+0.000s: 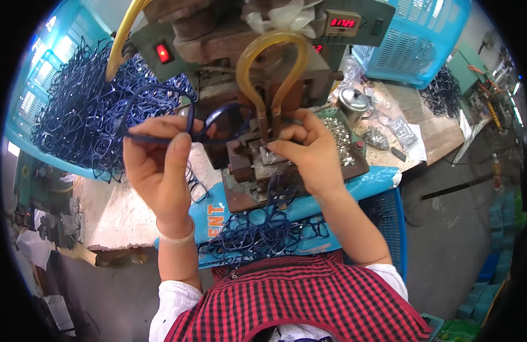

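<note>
My left hand (166,165) is closed around one side of a dark blue eyeglass frame (200,137), held up left of the press. The far side of the frame reaches toward the metal fixture (268,155). At that fixture, just under the two copper-coloured prongs (263,128), the thumb and fingers of my right hand (316,153) are pinched together. Whatever they hold is too small or hidden to name. The yellow looped tube (272,37) runs down into the prongs. Beside my right hand lie many small shiny metal parts (338,134) in a tray.
A blue basket (29,128) heaped with blue eyeglass frames (84,108) stands at left. More frames (257,233) lie on a blue plastic sheet (360,187) before me. A lidded metal pot (353,100) and bagged parts (399,132) sit at right, near another blue basket (403,54).
</note>
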A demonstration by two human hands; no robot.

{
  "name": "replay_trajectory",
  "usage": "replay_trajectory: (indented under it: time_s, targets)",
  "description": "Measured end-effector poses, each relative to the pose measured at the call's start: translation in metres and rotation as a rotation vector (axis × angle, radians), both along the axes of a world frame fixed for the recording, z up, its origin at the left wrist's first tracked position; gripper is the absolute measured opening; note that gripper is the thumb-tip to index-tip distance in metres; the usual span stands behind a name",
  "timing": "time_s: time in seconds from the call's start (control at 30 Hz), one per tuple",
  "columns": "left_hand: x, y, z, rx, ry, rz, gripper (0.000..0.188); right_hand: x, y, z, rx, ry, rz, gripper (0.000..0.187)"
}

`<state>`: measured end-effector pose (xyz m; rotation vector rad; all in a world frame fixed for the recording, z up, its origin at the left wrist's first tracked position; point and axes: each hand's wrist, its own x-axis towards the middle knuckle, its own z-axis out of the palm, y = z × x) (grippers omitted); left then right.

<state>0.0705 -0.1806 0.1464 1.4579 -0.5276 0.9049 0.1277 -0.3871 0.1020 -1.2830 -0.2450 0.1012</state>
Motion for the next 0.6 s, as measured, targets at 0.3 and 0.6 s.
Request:
replay_trajectory:
  time_s: [0.3,0.6]
  targets:
    - [-0.017,-0.018,-0.023,0.426,-0.092,0.04,0.014,-0.001,-0.045,-0.015,-0.575,-0.374,-0.225,0.03]
    - [0.0,-0.047,-0.048,0.921,-0.501,0.128,0.027,0.045,-0.099,-0.105,-1.157,-0.605,-0.567,0.015]
